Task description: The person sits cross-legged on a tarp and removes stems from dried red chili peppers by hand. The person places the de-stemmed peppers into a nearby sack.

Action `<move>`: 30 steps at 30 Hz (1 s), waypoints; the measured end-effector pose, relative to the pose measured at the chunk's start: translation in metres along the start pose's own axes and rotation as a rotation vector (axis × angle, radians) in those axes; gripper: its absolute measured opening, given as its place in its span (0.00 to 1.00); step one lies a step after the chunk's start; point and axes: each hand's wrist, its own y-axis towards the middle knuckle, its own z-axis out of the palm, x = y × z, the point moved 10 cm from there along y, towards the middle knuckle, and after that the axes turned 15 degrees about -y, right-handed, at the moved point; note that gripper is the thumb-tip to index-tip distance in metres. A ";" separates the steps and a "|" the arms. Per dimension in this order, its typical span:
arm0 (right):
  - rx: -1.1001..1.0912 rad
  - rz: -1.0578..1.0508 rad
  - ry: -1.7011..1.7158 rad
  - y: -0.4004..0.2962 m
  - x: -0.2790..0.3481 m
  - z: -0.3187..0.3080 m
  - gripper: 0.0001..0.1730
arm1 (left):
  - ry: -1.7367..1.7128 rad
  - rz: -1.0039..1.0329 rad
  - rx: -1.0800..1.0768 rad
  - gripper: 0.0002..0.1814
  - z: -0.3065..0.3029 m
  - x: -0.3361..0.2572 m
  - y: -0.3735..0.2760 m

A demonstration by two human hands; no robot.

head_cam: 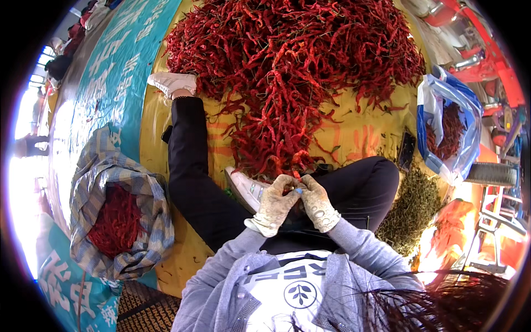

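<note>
A large heap of red chili peppers spreads across the yellow sheet, and a narrower tongue of it reaches down to my folded legs. My left hand, in a stained, pale work glove, meets my right hand, gloved alike, at the lower end of this tongue. The fingertips of both hands are pinched together, with a red chili pepper just at them. Something small and blue shows at the fingertips. How each hand shares the hold on the pepper is partly hidden by the fingers.
A checked woven sack with red chilies stands at the left. At the right are a blue-and-white bag of darker chilies, a dark flat object and a pile of greenish stems. A white shoe touches the heap.
</note>
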 end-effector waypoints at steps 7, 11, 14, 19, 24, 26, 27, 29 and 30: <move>-0.308 -0.177 -0.259 -0.010 0.028 -0.034 0.07 | -0.471 -0.070 -0.223 0.09 -0.005 0.009 0.015; -0.215 -0.245 0.131 -0.005 0.038 -0.027 0.08 | -0.429 -0.064 -0.217 0.08 -0.005 0.005 0.017; -0.072 -0.142 0.025 0.001 0.021 -0.014 0.11 | -0.415 -0.016 -0.234 0.07 0.002 0.008 0.018; -0.122 -0.307 -0.541 -0.011 0.034 -0.033 0.12 | -0.001 0.057 -0.113 0.03 0.018 -0.026 0.012; 0.196 -0.225 -0.417 -0.026 0.038 -0.042 0.06 | 0.155 0.104 0.041 0.03 0.046 -0.042 0.012; 0.334 -0.220 -0.246 -0.034 0.041 -0.049 0.06 | -0.215 -0.243 0.023 0.04 0.059 -0.017 0.010; 0.401 -0.219 -0.160 -0.039 0.045 -0.054 0.06 | -0.398 -0.417 0.014 0.04 0.070 -0.004 0.005; 0.500 -0.084 -0.182 -0.048 0.041 -0.071 0.13 | -0.510 -0.479 0.042 0.06 0.089 0.005 0.006; 0.510 -0.089 -0.141 -0.053 0.046 -0.079 0.12 | -0.499 -0.512 0.038 0.05 0.099 0.005 0.008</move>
